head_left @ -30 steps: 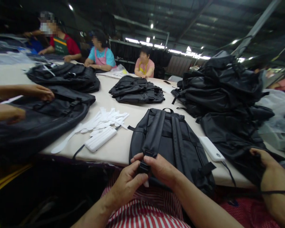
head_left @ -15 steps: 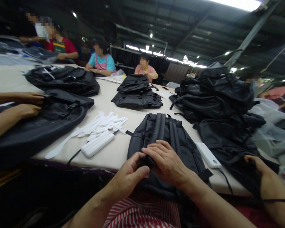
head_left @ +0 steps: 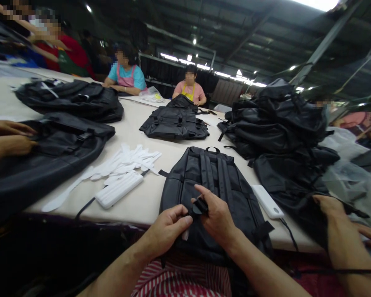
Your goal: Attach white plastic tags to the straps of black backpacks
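A black backpack lies in front of me at the table's edge, its two padded shoulder straps facing up and its top loop pointing away. Over its lower half, my right hand grips a folded piece of black strap, index finger stretched forward. My left hand is just left of it, thumb and fingers pinched together; what they hold, if anything, is too small to make out. The side tabs of the backpack stick out at both sides.
White strips lie in a heap left of the backpack, beside a white power strip. A white power bank with a cable sits right. Black bags are piled beyond it. Co-workers' hands handle bags at both sides.
My right hand has lifted off the shoulder straps and turned, now showing the folded strap in its grip. My left hand has lowered slightly. The shoulder straps lie uncovered.
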`<state>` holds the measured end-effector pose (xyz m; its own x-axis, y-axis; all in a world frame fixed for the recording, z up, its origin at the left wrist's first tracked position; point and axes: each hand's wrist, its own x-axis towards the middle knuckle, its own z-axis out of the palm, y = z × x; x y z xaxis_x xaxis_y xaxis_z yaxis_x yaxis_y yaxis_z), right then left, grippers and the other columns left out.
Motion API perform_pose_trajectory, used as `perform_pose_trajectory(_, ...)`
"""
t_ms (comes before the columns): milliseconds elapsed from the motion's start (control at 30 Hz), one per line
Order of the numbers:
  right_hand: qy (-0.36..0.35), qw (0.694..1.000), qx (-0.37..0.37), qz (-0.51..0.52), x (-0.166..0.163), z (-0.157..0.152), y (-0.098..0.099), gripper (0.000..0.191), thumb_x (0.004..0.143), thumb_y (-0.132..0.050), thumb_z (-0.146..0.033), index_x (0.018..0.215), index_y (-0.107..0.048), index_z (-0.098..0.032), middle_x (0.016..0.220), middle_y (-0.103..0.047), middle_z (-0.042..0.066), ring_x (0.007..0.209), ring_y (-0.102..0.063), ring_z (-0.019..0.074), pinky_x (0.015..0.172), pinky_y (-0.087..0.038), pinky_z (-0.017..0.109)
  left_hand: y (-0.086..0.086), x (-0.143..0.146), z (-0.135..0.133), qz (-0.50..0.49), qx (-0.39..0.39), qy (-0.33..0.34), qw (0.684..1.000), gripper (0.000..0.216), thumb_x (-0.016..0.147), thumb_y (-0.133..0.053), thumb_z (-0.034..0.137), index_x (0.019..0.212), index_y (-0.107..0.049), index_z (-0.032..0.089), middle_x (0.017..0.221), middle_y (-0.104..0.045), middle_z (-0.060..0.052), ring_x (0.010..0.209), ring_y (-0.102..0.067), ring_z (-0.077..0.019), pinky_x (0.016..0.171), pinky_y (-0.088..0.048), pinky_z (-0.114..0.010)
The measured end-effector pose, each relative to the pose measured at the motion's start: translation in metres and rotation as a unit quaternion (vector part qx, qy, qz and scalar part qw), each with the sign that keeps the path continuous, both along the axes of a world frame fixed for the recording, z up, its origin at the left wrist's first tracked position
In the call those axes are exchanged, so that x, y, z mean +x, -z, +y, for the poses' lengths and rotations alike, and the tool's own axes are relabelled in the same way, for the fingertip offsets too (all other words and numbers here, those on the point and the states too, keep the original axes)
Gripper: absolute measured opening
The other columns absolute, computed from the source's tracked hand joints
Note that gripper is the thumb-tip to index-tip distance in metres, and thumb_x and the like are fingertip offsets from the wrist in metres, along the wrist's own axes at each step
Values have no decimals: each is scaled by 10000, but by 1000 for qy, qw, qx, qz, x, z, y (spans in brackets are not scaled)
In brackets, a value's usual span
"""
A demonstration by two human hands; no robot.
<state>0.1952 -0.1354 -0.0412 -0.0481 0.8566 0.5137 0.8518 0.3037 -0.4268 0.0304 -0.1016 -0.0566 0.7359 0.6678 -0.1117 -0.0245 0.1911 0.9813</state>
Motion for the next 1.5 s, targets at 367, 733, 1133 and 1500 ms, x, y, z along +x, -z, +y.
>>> perform_pose_trajectory(367,-17,979,-117,169,-2,10,4,202,826,-519,-254,975,-634,-181,776,-674,7,689,-625,130,632,-466,219,15,4,-10,22,22,-65,997,249,832,-503,374,700,-434,175,525,-425,70,481,-380,-64,492,-313,-184)
perform_pose_trajectory(733,-36,979,66,-191,16,-29,30,352,828,-401,-71,1104,-587,-185,1018,-639,74,1039,-522,217,904,-368,410,23,-33,-26,158,322,22,933,96,810,-527,270,740,-539,205,732,-586,19,752,-556,-133,930,-372,-351)
perform_pose_trajectory(1133,17,990,14,-139,10,-43,27,655,588,-397,8,1219,-498,-133,1238,-518,128,1133,-456,253,912,-410,439,57,-52,-54,95,335,-102,932,130,799,-561,173,894,-597,255,994,-677,-19,1009,-579,-193,1008,-321,-442)
perform_pose_trajectory(1500,68,988,127,-61,29,-64,7,688,698,-389,32,1325,-408,-249,1190,-504,95,1109,-473,239,914,-430,446,54,-46,-47,128,421,-151,885,500,798,-565,173,1260,-410,283,1274,-507,-62,1199,-430,-217,1006,-358,-400)
